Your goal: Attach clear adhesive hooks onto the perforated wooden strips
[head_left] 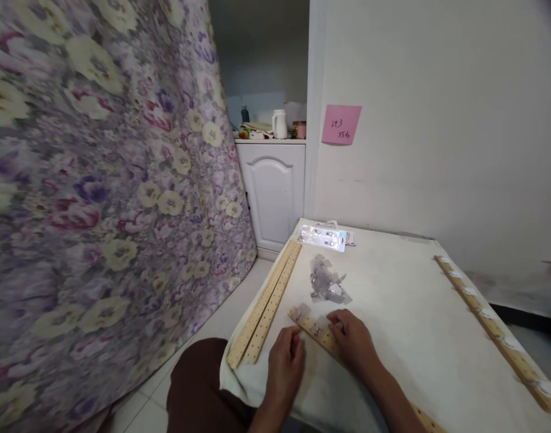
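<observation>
Both hands (320, 352) on wooden strip (312, 330)

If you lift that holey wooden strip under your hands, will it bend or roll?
The wooden strip would probably stay stiff, since it lies dead straight. Being thin, it is likely light. Its flat faces suggest sliding on the white cloth, not rolling.

Purple-and-cream floral curtain (99, 180), pink note (341, 124), white cabinet (273, 195), pale tan wooden strips (266, 307).
</observation>
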Available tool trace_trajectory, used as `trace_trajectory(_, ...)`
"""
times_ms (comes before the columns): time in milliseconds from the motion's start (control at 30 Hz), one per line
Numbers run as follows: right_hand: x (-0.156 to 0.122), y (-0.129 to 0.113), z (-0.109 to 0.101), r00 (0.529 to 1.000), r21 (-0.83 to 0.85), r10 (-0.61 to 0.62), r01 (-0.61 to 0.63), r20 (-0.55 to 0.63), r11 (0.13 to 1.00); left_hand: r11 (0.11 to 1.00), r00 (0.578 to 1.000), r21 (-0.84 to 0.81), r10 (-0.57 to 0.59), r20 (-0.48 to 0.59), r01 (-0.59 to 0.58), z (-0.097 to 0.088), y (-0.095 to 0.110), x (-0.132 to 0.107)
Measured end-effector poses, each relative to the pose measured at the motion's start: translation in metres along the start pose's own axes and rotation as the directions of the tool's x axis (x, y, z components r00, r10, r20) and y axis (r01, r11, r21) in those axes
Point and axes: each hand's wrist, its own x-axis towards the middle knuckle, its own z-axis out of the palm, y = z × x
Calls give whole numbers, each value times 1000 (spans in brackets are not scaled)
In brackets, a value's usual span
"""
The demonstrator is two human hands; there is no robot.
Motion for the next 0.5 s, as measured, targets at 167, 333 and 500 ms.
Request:
trace_trajectory(167, 4, -2, 9, 1000, -68, -24, 25, 16, 997, 994, 995, 56, 88, 45, -90, 7, 0, -4)
trace_trajectory(333, 8, 3, 16, 999, -101, -25, 29, 41, 994, 981, 985, 139, 120, 126, -137, 10, -6, -5)
trace_trajectory(500, 9, 6, 18, 999, -89, -21, 25, 43, 996, 969, 977, 188, 129, 167, -160, 11, -8, -6)
